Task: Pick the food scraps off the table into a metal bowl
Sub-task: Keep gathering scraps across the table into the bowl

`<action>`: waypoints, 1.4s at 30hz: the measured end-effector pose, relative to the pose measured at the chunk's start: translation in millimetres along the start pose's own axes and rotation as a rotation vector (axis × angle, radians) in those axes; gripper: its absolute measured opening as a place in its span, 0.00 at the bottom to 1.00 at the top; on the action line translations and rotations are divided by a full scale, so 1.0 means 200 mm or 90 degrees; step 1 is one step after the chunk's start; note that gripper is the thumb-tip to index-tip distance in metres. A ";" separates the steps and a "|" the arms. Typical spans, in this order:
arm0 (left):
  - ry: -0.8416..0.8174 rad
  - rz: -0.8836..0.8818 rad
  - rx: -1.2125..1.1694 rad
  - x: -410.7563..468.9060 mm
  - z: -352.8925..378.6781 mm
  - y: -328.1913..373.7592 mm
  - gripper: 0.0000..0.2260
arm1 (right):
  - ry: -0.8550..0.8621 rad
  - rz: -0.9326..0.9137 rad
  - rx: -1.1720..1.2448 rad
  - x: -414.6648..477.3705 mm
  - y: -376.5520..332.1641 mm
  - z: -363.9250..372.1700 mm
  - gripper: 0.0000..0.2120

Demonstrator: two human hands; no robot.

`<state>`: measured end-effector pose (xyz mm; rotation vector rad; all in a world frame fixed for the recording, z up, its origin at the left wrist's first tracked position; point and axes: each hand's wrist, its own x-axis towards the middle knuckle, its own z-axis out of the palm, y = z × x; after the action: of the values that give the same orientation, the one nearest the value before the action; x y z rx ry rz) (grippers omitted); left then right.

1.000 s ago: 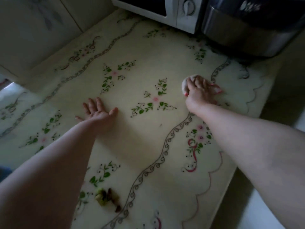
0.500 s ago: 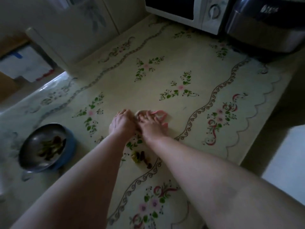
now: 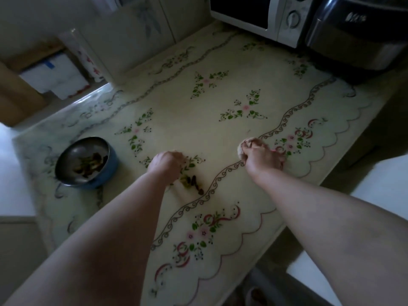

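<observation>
A small pile of dark and green food scraps [image 3: 191,182] lies on the flowered tablecloth [image 3: 220,133], near the front. My left hand [image 3: 166,163] rests just behind and left of the pile, with its fingers curled down onto the cloth; what is under them is hidden. The metal bowl [image 3: 72,155], blue on the outside, stands to the left of that hand and holds several scraps. My right hand [image 3: 263,157] is further right on the table, closed around a bunched pale wiping cloth [image 3: 241,149].
A white microwave [image 3: 254,16] and a black appliance [image 3: 357,38] stand at the back right. The table's scalloped edge [image 3: 293,219] runs along the right, with floor below. White boxes [image 3: 55,74] sit beyond the left back corner.
The hands, pressed together half a second ago, have parted: my right hand slid right with the cloth, my left stayed by the scraps. The view shifted and shows more of the bowl.
</observation>
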<state>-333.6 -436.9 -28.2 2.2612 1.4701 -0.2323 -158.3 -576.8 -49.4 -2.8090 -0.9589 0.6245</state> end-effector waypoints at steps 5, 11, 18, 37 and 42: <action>0.032 -0.090 -0.075 -0.14 0.08 -0.04 0.23 | 0.001 -0.084 -0.089 -0.23 -0.04 0.03 0.20; 0.031 -0.110 -0.108 -0.35 0.13 -0.05 0.27 | -0.051 -0.160 -0.057 -0.43 -0.10 0.11 0.17; 0.087 -0.030 -0.137 -0.44 -0.01 -0.02 0.15 | -0.111 0.074 0.561 -0.47 -0.13 -0.04 0.13; 0.115 -0.204 -0.027 -0.58 -0.15 -1.10 0.20 | -0.420 0.083 0.771 -0.66 -1.21 0.24 0.21; 0.054 -0.014 -0.112 -0.61 -0.11 -1.18 0.18 | -0.386 0.070 0.784 -0.57 -1.51 0.35 0.30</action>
<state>-599.9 -446.6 -27.0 2.1386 1.4960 -0.0126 -438.5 -407.5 -3.4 -1.5736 -0.2333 1.4700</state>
